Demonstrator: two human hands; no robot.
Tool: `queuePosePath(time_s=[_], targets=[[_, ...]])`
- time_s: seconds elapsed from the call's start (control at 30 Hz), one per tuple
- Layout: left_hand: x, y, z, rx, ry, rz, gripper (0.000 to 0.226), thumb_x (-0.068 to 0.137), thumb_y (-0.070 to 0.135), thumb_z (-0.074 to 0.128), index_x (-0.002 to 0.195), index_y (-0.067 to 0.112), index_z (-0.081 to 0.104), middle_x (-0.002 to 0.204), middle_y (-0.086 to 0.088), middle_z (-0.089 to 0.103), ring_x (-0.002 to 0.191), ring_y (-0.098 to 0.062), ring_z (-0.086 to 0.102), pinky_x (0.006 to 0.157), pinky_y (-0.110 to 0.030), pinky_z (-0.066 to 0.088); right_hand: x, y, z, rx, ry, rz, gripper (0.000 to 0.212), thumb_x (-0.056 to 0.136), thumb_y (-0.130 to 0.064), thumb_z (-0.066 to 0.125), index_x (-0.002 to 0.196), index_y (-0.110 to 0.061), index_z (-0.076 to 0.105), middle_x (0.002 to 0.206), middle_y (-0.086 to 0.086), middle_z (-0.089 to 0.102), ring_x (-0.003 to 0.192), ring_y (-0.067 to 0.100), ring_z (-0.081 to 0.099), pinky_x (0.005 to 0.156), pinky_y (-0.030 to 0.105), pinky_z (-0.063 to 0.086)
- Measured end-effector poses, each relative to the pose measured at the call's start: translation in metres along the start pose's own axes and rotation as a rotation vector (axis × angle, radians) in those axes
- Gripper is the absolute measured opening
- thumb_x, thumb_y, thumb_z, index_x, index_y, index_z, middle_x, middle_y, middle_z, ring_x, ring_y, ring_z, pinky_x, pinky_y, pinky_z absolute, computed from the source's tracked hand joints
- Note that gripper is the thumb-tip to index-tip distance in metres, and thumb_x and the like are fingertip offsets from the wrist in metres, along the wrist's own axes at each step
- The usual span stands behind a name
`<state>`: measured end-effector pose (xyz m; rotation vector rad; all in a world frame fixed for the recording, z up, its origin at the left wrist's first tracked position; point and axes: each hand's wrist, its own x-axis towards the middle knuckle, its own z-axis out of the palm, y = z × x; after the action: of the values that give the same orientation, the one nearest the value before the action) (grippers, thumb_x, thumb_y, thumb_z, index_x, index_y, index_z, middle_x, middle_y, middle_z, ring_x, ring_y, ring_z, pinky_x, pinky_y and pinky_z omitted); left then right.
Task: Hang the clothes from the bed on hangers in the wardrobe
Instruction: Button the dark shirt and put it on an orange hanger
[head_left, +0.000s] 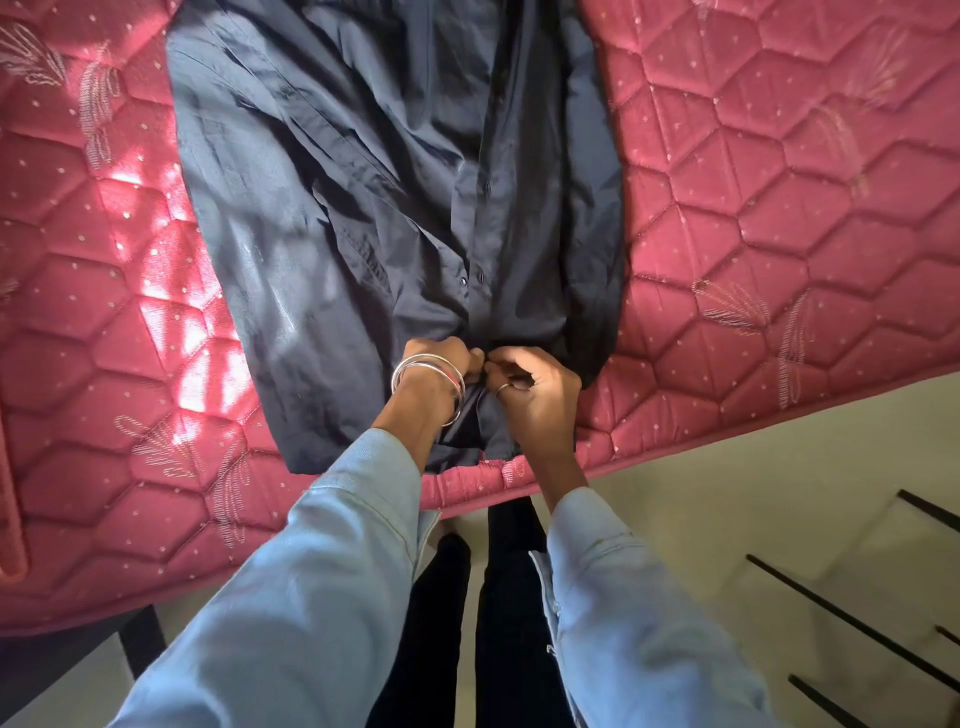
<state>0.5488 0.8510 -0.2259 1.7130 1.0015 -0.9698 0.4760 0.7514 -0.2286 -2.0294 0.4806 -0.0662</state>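
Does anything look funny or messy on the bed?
Nothing is broken or spilled. The dark shirt lies spread on the pink mattress, a bit wrinkled, while the left hand and right hand pinch its near end at the button strip.

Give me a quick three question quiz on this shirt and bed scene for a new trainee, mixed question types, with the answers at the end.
1. True or false: the dark shirt is already on a hanger.
2. Which hand wears the bangles? A) left B) right
3. Fill in: the shirt lies flat on a red quilted ______.

Key:
1. False. It lies on the mattress, and no hanger is in view.
2. A. The left hand wears them; the right hand wears a ring. Both hands pinch the shirt's near end.
3. mattress
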Motion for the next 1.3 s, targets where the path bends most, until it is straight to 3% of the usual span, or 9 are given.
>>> queuePosePath(time_s=[0.1, 0.27, 0.37, 0.47, 0.63, 0.9, 1.0, 1.13, 1.3], targets=[[-0.008, 0.007, 0.002, -0.049, -0.021, -0.073, 0.004, 0.082, 0.004, 0.065, 0.078, 0.003, 0.064, 0.046, -0.002, 0.060, 0.041, -0.011, 0.057, 0.040, -0.015, 0.041, 0.002, 0.001, -0.002, -0.028, 0.005, -0.052, 0.007, 0.073, 0.001, 0.072, 0.079, -0.003, 0.073, 0.075, 0.008, 0.068, 0.069, 0.011, 0.061, 0.067, 0.013, 0.047], [-0.014, 0.010, 0.007, -0.099, 0.002, -0.067, 0.012, 0.083, -0.001, 0.058, 0.073, 0.003, 0.062, 0.038, 0.000, 0.056, 0.044, -0.016, 0.054, 0.033, -0.010, 0.033, 0.003, -0.001, -0.003, -0.034, -0.004, -0.014, 0.008, 0.073, -0.001, 0.071, 0.080, -0.004, 0.074, 0.077, 0.007, 0.069, 0.068, 0.013, 0.063, 0.068, 0.017, 0.050], [-0.008, 0.006, 0.006, 0.094, -0.012, 0.052, 0.017, 0.086, 0.009, 0.063, 0.100, 0.001, 0.068, 0.071, -0.004, 0.068, 0.068, -0.020, 0.062, 0.053, -0.017, 0.051, 0.007, -0.006, -0.007, 0.130, -0.042, 0.217, 0.010, 0.074, 0.000, 0.071, 0.075, -0.010, 0.073, 0.072, 0.004, 0.070, 0.066, 0.015, 0.066, 0.069, 0.032, 0.058], [-0.011, -0.002, 0.004, 0.304, 0.030, 0.204, 0.011, 0.083, 0.016, 0.068, 0.090, 0.011, 0.074, 0.089, -0.008, 0.068, 0.090, -0.026, 0.064, 0.082, -0.027, 0.051, 0.015, -0.006, -0.014, 0.296, -0.178, 0.501, 0.019, 0.079, 0.002, 0.067, 0.072, -0.015, 0.072, 0.070, 0.006, 0.068, 0.067, 0.016, 0.065, 0.070, 0.047, 0.060], [-0.014, -0.002, 0.007, 0.297, 0.151, 0.254, 0.009, 0.082, 0.026, 0.070, 0.084, 0.019, 0.075, 0.097, -0.011, 0.071, 0.095, -0.028, 0.064, 0.087, -0.026, 0.048, 0.018, -0.011, -0.008, -0.273, -0.154, 0.045, 0.020, 0.068, -0.023, 0.053, 0.065, -0.008, 0.067, 0.062, 0.007, 0.067, 0.061, 0.029, 0.062, 0.057, 0.034, 0.048], [-0.011, -0.016, 0.010, -0.048, 0.126, 0.171, 0.016, 0.068, 0.015, 0.080, 0.063, 0.027, 0.070, 0.073, 0.000, 0.072, 0.066, -0.014, 0.064, 0.078, -0.030, 0.058, 0.011, -0.007, 0.000, -0.446, -0.166, 0.035, 0.012, 0.074, -0.014, 0.067, 0.075, -0.003, 0.061, 0.075, 0.015, 0.064, 0.084, 0.036, 0.058, 0.064, 0.040, 0.045], [-0.014, -0.015, 0.013, -0.067, 0.138, 0.205, 0.014, 0.071, 0.012, 0.079, 0.070, 0.024, 0.071, 0.075, 0.001, 0.071, 0.061, -0.009, 0.061, 0.064, -0.019, 0.051, 0.004, -0.007, 0.001, -0.450, -0.086, -0.060, 0.011, 0.072, -0.012, 0.061, 0.073, -0.002, 0.057, 0.072, 0.016, 0.060, 0.078, 0.037, 0.057, 0.064, 0.039, 0.037], [-0.010, -0.016, 0.015, -0.166, 0.084, 0.185, 0.013, 0.072, 0.005, 0.077, 0.074, 0.016, 0.072, 0.074, -0.005, 0.070, 0.066, -0.016, 0.063, 0.066, -0.023, 0.054, 0.007, -0.006, -0.003, -0.324, -0.093, -0.093, 0.014, 0.073, -0.014, 0.057, 0.072, 0.000, 0.055, 0.069, 0.016, 0.058, 0.071, 0.037, 0.057, 0.066, 0.037, 0.032], [-0.014, -0.015, 0.011, -0.250, -0.099, 0.292, 0.020, 0.085, -0.010, 0.061, 0.102, 0.000, 0.063, 0.063, 0.000, 0.062, 0.057, -0.006, 0.057, 0.066, -0.018, 0.051, 0.018, -0.006, -0.011, 0.029, -0.251, 0.293, 0.010, 0.086, -0.011, 0.055, 0.079, -0.006, 0.060, 0.060, -0.003, 0.053, 0.056, 0.015, 0.048, 0.060, 0.028, 0.039]])
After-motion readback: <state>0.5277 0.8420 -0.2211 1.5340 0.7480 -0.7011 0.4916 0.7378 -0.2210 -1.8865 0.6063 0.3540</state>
